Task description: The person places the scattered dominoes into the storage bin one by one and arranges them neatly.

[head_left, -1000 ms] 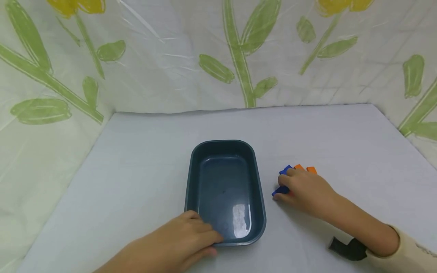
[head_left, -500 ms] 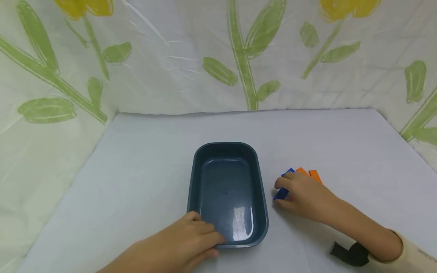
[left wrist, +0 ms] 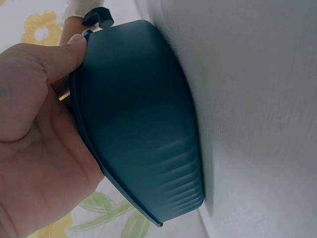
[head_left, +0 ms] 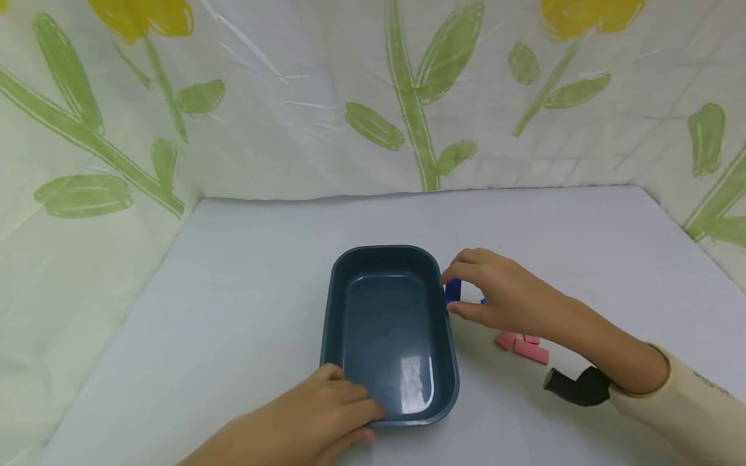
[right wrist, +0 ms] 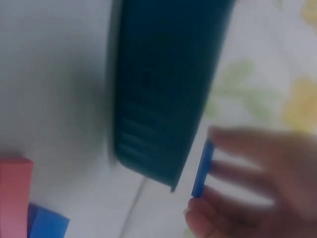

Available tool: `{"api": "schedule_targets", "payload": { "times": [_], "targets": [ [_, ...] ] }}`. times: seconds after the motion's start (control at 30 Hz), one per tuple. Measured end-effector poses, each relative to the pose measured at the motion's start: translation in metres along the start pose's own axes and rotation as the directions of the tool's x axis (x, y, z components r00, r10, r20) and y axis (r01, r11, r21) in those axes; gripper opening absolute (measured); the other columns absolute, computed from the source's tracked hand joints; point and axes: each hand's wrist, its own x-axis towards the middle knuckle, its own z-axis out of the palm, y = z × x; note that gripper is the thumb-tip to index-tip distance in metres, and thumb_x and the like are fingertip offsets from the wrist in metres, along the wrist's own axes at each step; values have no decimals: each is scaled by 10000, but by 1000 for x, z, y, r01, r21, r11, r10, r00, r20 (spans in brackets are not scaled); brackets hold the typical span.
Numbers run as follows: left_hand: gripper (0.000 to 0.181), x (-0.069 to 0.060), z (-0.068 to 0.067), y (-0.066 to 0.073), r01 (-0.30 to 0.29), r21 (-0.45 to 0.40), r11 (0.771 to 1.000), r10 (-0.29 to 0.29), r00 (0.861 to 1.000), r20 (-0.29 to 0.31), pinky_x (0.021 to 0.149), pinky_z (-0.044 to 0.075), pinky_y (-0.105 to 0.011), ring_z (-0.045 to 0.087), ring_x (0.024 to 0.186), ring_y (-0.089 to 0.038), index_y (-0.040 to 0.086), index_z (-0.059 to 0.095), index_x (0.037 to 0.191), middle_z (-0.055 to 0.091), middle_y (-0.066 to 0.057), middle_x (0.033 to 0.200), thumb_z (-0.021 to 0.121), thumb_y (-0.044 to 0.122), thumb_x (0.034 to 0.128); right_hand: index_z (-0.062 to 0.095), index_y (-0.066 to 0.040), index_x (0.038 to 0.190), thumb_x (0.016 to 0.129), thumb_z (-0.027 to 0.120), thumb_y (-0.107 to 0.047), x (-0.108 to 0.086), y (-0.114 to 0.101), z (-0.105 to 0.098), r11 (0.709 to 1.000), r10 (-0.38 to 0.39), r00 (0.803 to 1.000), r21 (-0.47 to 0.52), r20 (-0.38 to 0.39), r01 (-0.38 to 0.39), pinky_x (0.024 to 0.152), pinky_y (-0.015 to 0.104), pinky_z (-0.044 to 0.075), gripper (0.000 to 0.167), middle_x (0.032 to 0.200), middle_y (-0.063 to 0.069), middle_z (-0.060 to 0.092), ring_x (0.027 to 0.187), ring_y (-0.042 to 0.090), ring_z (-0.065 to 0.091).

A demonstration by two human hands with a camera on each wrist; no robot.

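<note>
A deep dark teal rectangular tray [head_left: 381, 323] stands on the white table in the head view. My left hand [head_left: 309, 411] grips its near-left rim, thumb outside and fingers over the edge; the left wrist view shows the thumb on the rim of the tray [left wrist: 138, 99]. My right hand [head_left: 509, 285] pinches a flat blue block [head_left: 452, 292] between thumb and fingers, raised beside the tray's right rim. In the right wrist view the blue block [right wrist: 202, 169] stands edge-on between the fingertips, just outside the tray wall.
Several pink blocks [head_left: 531, 351] lie on the table below my right forearm. Another blue block [right wrist: 49, 224] lies beside a pink block [right wrist: 14, 198]. A black curved piece [head_left: 577, 386] sits at the right sleeve. A flower-patterned sheet [head_left: 280, 129] surrounds the table.
My right hand has picked up a blue block from the pile and moved left and up to the tray's rim. Pink blocks have come into view. The left hand keeps its grip.
</note>
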Motion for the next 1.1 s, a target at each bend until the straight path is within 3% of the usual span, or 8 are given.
{"api": "schedule_targets", "payload": {
  "times": [0.57, 0.9, 1.1],
  "targets": [
    [208, 0, 1, 0, -14, 28, 1000, 14, 1000, -7, 828, 387, -212, 541, 846, 54, 175, 678, 1170, 650, 150, 979, 568, 288, 1033, 729, -42, 1036, 780, 875, -140, 47, -2, 25, 985, -129, 989, -106, 66, 135, 806, 347, 525, 311, 1007, 68, 649, 962, 240, 580],
    [204, 0, 2, -1, -26, 35, 999, 27, 1000, -16, 839, 393, -219, 543, 857, 54, 171, 679, 1170, 654, 146, 991, 575, 278, 1031, 729, -40, 1032, 807, 853, -175, 69, -8, 47, 981, -82, 976, -157, 200, 115, 795, 341, 516, 290, 999, 81, 646, 924, 241, 585],
    [195, 0, 4, -2, -27, 46, 999, 28, 999, -17, 842, 396, -224, 551, 875, 50, 180, 677, 1163, 654, 149, 993, 573, 281, 1032, 711, -60, 958, 798, 858, -172, 81, -13, 61, 987, -83, 962, -111, 259, 115, 756, 332, 498, 244, 920, 43, 644, 855, 205, 577]
  ]
}}
